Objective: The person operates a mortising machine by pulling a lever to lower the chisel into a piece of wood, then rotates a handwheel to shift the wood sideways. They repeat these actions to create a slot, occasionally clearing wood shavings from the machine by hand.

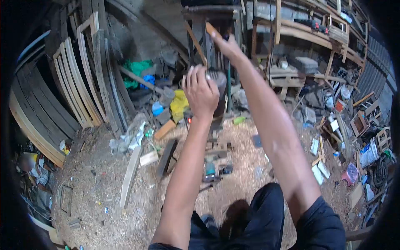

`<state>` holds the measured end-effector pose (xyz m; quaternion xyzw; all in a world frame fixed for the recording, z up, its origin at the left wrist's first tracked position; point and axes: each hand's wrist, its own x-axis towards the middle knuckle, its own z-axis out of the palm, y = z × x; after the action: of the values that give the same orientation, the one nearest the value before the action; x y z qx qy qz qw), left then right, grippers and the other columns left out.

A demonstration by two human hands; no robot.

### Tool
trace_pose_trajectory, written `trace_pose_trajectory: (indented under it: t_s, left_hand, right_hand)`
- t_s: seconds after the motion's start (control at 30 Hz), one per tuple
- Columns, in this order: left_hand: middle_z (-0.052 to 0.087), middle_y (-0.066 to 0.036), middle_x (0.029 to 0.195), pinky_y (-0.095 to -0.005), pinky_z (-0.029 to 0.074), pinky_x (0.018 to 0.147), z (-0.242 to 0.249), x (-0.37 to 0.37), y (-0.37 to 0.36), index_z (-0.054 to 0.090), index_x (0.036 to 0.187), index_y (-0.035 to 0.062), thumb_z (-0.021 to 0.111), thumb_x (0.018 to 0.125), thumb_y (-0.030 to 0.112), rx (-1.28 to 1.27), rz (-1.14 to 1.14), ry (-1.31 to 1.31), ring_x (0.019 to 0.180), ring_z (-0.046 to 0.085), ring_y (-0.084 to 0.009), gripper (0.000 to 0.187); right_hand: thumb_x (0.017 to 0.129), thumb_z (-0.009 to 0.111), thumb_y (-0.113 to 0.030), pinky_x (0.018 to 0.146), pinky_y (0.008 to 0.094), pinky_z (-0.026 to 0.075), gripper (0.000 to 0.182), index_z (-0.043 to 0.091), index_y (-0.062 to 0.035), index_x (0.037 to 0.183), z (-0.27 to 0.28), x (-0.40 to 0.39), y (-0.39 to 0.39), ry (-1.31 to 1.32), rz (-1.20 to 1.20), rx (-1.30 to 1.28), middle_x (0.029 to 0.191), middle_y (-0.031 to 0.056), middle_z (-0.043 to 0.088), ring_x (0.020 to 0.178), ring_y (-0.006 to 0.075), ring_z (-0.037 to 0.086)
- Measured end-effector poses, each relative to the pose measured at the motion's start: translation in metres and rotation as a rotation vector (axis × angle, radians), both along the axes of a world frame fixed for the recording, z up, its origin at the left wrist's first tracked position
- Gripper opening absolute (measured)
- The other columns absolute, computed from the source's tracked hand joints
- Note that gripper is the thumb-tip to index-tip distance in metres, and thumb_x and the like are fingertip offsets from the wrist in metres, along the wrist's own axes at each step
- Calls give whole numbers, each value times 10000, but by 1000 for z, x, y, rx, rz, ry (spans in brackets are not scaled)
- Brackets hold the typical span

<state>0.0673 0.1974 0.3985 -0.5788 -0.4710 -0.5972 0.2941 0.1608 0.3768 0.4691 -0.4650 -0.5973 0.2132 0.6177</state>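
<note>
My left hand (201, 91) is in the upper middle, its curved fingers resting at or just in front of a dark rounded machine part with vents (217, 83). What lies under the palm is hidden. Farther up and to the right, my right hand (227, 46) has its fingers at a short orange-brown wood piece (211, 30), which it grips near the lower end. A thin wood strip (196, 43) leans diagonally between the two hands, its lower end close to my left fingers. Behind them stands a dark wooden frame (212, 13).
Curved wooden pieces (75, 79) lean at the left. On the floor ahead lie a teal power tool (211, 170), a dark block (167, 157) and a long pale board (131, 175). Wooden shelving (308, 35) and clutter fill the right side.
</note>
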Motion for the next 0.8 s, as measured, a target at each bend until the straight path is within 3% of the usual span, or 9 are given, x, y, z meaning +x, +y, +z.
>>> trace_pose_trajectory:
  t_s: [0.07,0.13,0.17,0.2,0.27,0.37,0.53,0.6,0.8]
  left_hand:
    - [611,-154,1097,-448,356,993,-4,0,0,595,1044,44,485,820,140,-2,7,8,1125,530,-336,267]
    - [615,-157,1063,-445,367,971,-5,-1,1,595,1028,42,489,815,140,17,14,11,1099,541,-338,257]
    - [615,-153,1046,-443,372,956,-6,-2,3,592,1012,40,487,817,143,22,-8,14,1075,548,-336,244]
    - [614,-153,1033,-442,371,946,-6,-1,1,589,1001,37,486,821,145,17,-21,8,1057,551,-334,234]
    - [609,-152,1040,-445,364,954,-10,-1,-2,588,1003,37,494,840,160,3,-29,7,1071,543,-330,224]
    - [577,-182,1141,-459,328,1011,-18,-7,-9,564,1096,31,492,890,194,-83,-78,52,1164,488,-353,273]
    - [361,-212,1427,-482,232,1104,-60,-14,-52,398,1337,-7,459,940,231,-224,-249,5,1329,323,-394,467]
    - [350,-232,1432,-465,239,1105,-79,-12,-86,374,1354,-18,464,939,222,-287,-352,-69,1324,325,-403,488]
    - [422,-242,1347,-455,317,1056,-184,-8,-156,393,1325,-20,536,877,104,-563,-349,-250,1265,400,-394,487]
  right_hand:
    - [730,601,-698,1028,394,361,994,468,127,1269,9,1,-32,237,138,-55,1263,315,519,1225,383,492]
    - [815,536,-657,862,381,456,777,623,81,1042,-3,-3,-41,330,-73,70,1028,228,646,1023,301,610]
    - [803,333,-816,888,297,408,1006,561,68,1225,21,27,-86,198,281,-296,1131,229,596,1045,133,546]
    - [791,331,-830,657,367,427,1022,600,117,1070,13,17,-92,461,199,-261,896,153,622,788,193,566]
    - [761,320,-860,693,374,436,1066,585,114,1103,-4,21,-112,531,24,-184,951,151,616,825,227,565]
    - [907,535,-494,702,312,426,477,592,-21,888,-34,32,-165,619,292,-126,856,78,587,767,161,534]
    - [968,452,-272,771,293,400,289,537,-56,795,-110,53,-237,642,438,52,825,63,556,816,152,506]
    - [960,430,-244,902,323,384,280,559,-12,868,-157,59,-270,600,472,241,954,112,562,926,190,514]
    - [899,418,-115,1118,361,240,494,368,29,1368,-247,92,-363,380,355,-212,1355,156,456,1304,259,390]
